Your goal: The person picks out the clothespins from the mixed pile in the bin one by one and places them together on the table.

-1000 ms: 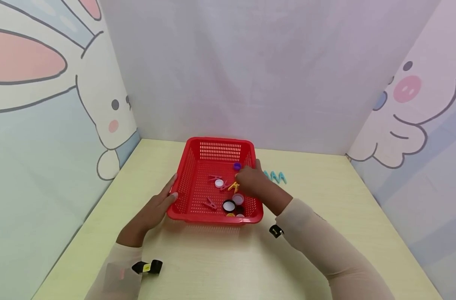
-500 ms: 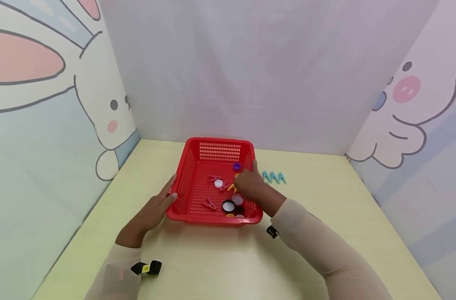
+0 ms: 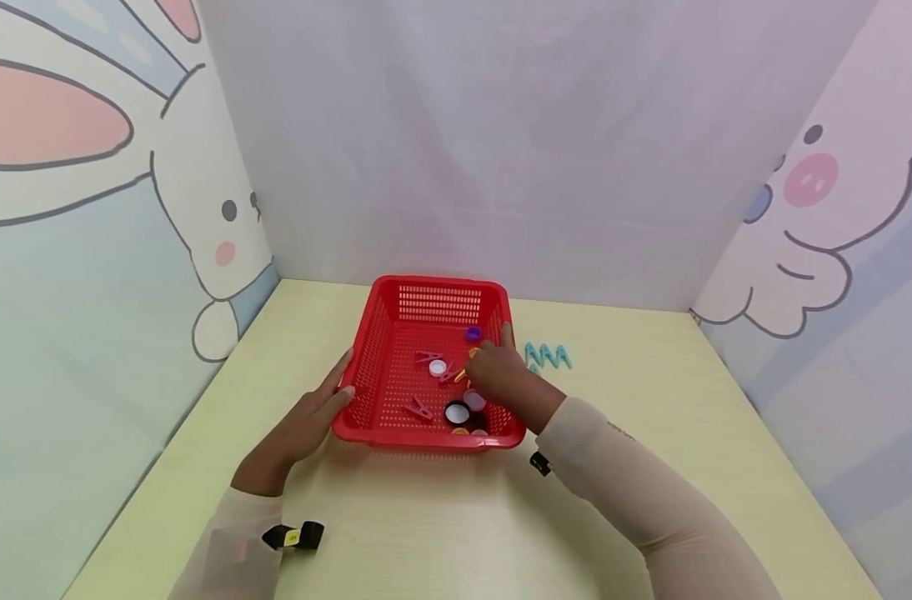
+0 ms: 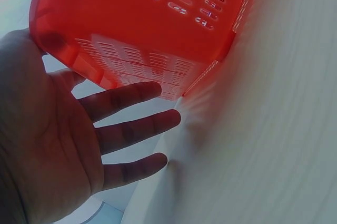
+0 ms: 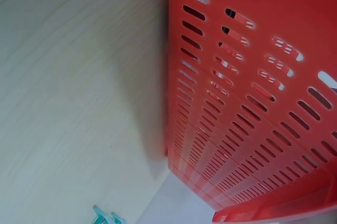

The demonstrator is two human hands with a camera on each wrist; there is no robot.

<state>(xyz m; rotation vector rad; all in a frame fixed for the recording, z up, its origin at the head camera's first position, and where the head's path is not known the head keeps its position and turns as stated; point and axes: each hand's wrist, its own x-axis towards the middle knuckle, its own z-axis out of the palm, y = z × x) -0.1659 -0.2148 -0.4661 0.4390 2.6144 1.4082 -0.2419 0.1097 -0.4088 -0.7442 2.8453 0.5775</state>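
Note:
A red plastic basket (image 3: 373,436) stands on the table, holding pink clothespins (image 3: 418,408), a yellow clothespin (image 3: 461,375) and several bottle caps. My left hand (image 3: 306,417) rests against the basket's left side, thumb over the rim. In the left wrist view its three lower fingers are straight and spread beside the basket wall. My right hand (image 3: 501,373) reaches over the right rim into the basket, its fingertips by the yellow clothespin. Its fingers point down and are partly hidden, so I cannot tell whether they pinch anything. The right wrist view shows only the basket's outer wall.
Several turquoise clothespins (image 3: 548,355) lie on the pale wooden table (image 3: 636,392), right of the basket. Caps in the basket include a white cap (image 3: 437,367), a black-rimmed cap (image 3: 457,412) and a purple cap (image 3: 473,333). Walls border the table at the back and sides.
My right hand has shifted slightly left and toward me inside the basket, covering more of the yellow clothespin. Another turquoise clothespin now shows beside that hand. My left hand stays in place.

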